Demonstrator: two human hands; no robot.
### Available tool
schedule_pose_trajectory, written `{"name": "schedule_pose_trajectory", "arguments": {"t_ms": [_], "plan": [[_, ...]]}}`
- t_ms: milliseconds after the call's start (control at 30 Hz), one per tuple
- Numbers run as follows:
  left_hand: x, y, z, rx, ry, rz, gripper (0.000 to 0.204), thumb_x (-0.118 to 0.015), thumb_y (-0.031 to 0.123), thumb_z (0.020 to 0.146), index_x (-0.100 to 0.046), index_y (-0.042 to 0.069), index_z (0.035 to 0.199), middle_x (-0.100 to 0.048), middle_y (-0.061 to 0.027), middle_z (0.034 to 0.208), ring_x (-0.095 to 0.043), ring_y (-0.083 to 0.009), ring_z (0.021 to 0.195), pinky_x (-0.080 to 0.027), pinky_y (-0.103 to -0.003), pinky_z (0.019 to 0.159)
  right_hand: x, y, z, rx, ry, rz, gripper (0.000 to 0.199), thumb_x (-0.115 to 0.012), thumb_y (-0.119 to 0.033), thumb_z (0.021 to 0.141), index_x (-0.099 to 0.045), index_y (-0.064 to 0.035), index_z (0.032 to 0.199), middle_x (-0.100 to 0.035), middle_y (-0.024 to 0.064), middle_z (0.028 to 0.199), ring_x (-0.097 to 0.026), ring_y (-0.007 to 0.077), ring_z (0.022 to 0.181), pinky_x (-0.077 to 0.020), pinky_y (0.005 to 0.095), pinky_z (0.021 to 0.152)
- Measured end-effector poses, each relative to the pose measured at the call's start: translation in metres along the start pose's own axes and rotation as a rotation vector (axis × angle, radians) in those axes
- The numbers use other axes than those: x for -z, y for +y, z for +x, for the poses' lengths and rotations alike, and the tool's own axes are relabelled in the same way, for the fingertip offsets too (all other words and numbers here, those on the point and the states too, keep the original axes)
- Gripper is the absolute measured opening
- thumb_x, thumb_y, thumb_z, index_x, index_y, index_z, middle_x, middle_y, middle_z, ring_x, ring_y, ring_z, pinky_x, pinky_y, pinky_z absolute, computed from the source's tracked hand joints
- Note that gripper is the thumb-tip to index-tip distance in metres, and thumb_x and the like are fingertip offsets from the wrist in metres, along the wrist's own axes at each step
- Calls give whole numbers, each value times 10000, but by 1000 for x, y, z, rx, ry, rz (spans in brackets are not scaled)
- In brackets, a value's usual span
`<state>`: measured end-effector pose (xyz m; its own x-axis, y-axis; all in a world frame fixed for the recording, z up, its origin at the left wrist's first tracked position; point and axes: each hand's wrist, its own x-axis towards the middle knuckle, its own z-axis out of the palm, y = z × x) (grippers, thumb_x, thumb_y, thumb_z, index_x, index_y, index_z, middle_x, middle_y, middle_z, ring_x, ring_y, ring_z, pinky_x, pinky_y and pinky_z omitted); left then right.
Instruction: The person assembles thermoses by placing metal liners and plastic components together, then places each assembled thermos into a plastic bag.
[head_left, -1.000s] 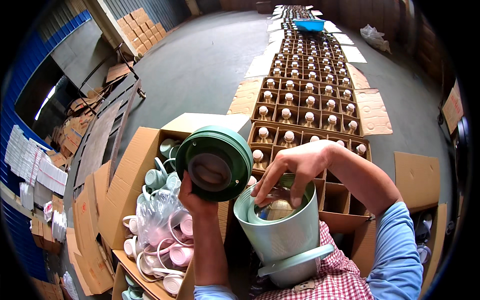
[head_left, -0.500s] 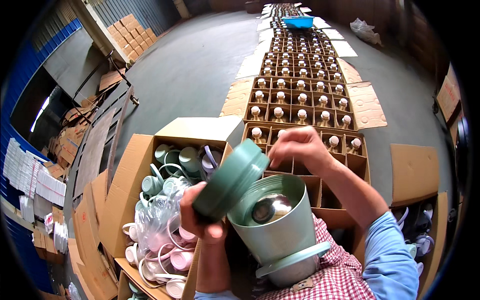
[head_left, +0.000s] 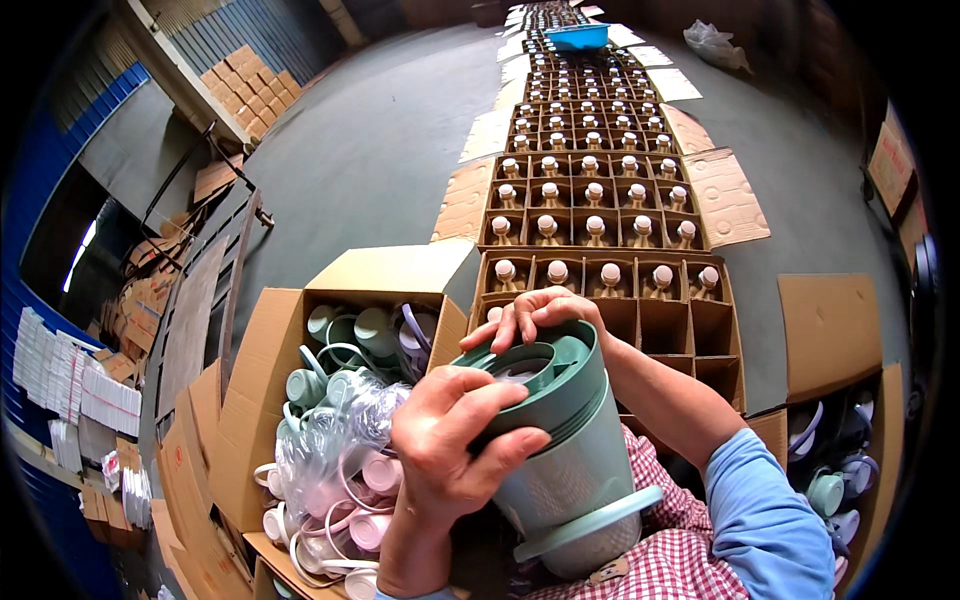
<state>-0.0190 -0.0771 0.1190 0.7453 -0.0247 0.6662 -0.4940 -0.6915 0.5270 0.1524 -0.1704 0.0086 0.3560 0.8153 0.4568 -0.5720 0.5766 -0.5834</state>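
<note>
A pale green cylindrical jug body stands tilted close against me, with a pale green curved band around its lower part. On its upper opening sits a darker green round cap with a raised ring in its middle. Something pale shows inside that ring. My left hand is closed on the cap's near left edge, thumb along the outer side and fingers over the top. From the far side, my right hand curls its fingers over the cap's rim. Whether the cap's thread is engaged cannot be seen.
To the left, an open carton holds green, lilac and pink handled lids and clear plastic bags. Ahead runs a long row of divided cartons with white-capped necks. A blue basin rests on them. Another carton of parts stands right.
The green cap has come down from my raised left hand onto the jug's opening, covering the shiny metal inside. My right hand has moved left and down onto the cap's rim.
</note>
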Motion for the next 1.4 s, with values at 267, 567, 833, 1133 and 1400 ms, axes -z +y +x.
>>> {"name": "schedule_pose_trajectory", "arguments": {"t_ms": [267, 567, 833, 1133, 1400], "plan": [[-1, -16, -20, -33, -10, -44, 389, -764, 339, 719, -661, 20, 916, -643, -142, 844, -633, -303, 771, -503, -387, 693, -18, -22, -14, -36, 54, -184, 227, -453, -138, 791, -601, 22, 726, -675, 242, 919, -565, 413, 1103, -405, 485, 1014], [-13, 19, 17, 149, 0, 82, 230, -718, 171, 724, -683, -7, 865, -678, -144, 853, -661, -274, 763, -517, -352, 715, -6, -14, -6, -61, 216, -163, 775, -408, -676, 875, -478, -50, 1327, -562, 173, 1254, -510, 275, 1197, -367, 414, 1050], [23, -52, -27, 71, -60, -412, 402, -622, 400, 830, -691, 7, 876, -685, -141, 881, -657, -301, 870, -463, -402, 878, -46, -43, -20, -24, -91, -750, 893, -283, -727, 872, -515, 25, 1294, -698, 163, 955, -633, 246, 1017, -438, 380, 976], [16, -48, -26, -59, 20, -322, 327, -610, 325, 864, -704, 12, 866, -686, -142, 885, -662, -290, 818, -523, -376, 750, -54, -54, -21, -16, -133, -857, 1014, -221, -803, 817, -469, 37, 1328, -660, 193, 1065, -635, 242, 1009, -446, 387, 964], [-11, -14, -5, 66, -106, -26, 415, -543, 394, 905, -698, 14, 842, -675, -148, 874, -646, -281, 798, -512, -361, 714, -22, -26, -21, -53, 60, -507, 1050, -239, -833, 781, -449, 26, 1347, -674, 211, 1018, -509, 340, 1205, -328, 470, 1066]]}}
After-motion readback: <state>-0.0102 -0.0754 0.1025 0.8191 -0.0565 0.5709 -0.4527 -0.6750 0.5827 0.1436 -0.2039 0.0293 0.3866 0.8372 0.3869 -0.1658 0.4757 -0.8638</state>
